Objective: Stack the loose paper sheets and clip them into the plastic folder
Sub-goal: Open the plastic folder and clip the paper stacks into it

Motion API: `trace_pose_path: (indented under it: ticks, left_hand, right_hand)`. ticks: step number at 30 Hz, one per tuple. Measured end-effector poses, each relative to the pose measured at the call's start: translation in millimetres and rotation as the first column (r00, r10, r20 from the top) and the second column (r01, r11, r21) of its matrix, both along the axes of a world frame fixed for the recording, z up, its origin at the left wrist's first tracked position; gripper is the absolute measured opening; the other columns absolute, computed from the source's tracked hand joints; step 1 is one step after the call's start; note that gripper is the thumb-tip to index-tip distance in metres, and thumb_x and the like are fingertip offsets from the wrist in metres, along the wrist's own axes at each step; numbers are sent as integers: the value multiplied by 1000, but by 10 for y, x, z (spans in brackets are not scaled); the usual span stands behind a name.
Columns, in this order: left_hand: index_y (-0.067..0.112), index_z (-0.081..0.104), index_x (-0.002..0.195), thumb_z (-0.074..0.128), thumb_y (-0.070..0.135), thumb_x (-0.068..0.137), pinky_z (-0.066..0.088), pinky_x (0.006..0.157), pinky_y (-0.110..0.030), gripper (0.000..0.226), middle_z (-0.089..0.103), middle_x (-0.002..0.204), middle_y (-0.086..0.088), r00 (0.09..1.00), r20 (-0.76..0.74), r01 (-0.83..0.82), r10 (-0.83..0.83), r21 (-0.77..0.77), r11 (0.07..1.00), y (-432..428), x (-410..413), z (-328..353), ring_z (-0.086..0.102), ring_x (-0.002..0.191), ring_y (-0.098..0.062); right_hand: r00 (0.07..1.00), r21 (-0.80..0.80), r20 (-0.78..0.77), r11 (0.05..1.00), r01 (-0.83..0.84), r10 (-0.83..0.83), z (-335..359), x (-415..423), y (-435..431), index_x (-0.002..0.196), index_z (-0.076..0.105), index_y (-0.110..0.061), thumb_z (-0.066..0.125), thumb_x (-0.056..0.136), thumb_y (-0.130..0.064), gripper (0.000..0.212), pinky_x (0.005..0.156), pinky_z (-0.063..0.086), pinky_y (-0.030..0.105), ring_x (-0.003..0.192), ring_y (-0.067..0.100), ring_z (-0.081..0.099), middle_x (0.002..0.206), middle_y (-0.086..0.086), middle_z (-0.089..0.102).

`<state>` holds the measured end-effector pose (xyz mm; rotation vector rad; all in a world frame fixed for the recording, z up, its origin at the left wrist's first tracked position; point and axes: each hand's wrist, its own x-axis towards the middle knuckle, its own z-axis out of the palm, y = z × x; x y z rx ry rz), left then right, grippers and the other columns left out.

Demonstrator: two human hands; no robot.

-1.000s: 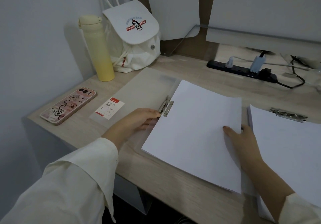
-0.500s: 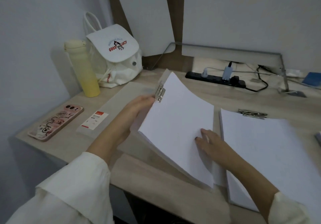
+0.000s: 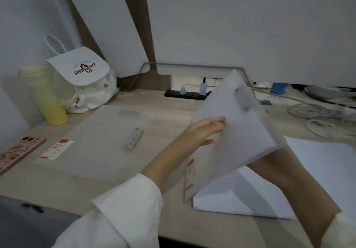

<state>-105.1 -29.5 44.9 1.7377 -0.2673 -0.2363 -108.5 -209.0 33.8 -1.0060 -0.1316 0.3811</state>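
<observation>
Folder (image 3: 238,138) has swung over rightward, left hand (image 3: 200,132) holding its edge.

white bag (image 3: 81,74): "GOOD LUCY" in red on the flap, smaller arc above unreadable | sticker (image 3: 56,149) on flat plastic folder (image 3: 96,141): print too blurred | phone case (image 3: 17,151): nothing legible

One wide-angle camera, worn on the person's head, looks forward and down over the wooden desk (image 3: 86,192) toward the white wall panel (image 3: 250,26), close enough that the left hand (image 3: 202,132) and the raised plastic folder (image 3: 240,141) fill the view's lower right.
</observation>
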Motion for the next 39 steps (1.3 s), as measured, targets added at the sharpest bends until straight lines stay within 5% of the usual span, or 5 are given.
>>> trace_pose_path:
  ticks: [7,12,16,27,39]
  left_hand:
    - [23,42,138,46,32,95,18,114,-25,44,29,152,6,997,65,-70,44,472,879,-297,35,-816,22,143,-11]
    - [29,15,148,38,49,94,5,120,-38,62,-8,159,-3,989,71,-140,128,724,675,-215,-70,-1099,-8,147,-19]
    - [34,15,147,40,52,91,21,117,-36,64,-4,159,1,976,81,-208,204,638,741,-70,-133,-1220,14,145,-17]
    - [33,15,148,33,50,95,18,115,-30,59,-3,160,3,945,238,-327,225,700,635,220,50,-1282,8,146,-14]
    - [22,44,136,43,31,96,24,110,-29,41,29,152,5,852,397,-520,340,575,631,1329,161,-856,27,139,-13]
  right_hand:
    - [924,-320,-202,913,252,-325,-306,-237,-744,77,59,-4,42,91,-16,25,38,45,15,38,15,59,51,6,60]
    - [896,-740,22,596,314,-444,-705,-298,-684,130,47,-1,41,90,4,41,80,44,34,89,31,57,100,15,59]
    - [880,-857,167,375,353,-445,-848,-262,-522,86,43,-5,48,85,-2,6,75,45,42,84,31,48,97,18,47]
    - [917,-925,379,-90,370,-124,-1123,-67,-174,145,20,-2,44,92,-43,72,116,18,38,138,30,25,151,16,25]
    - [935,-899,353,271,345,-18,-658,211,705,148,20,-13,44,96,-27,59,113,19,29,143,19,19,156,5,14]
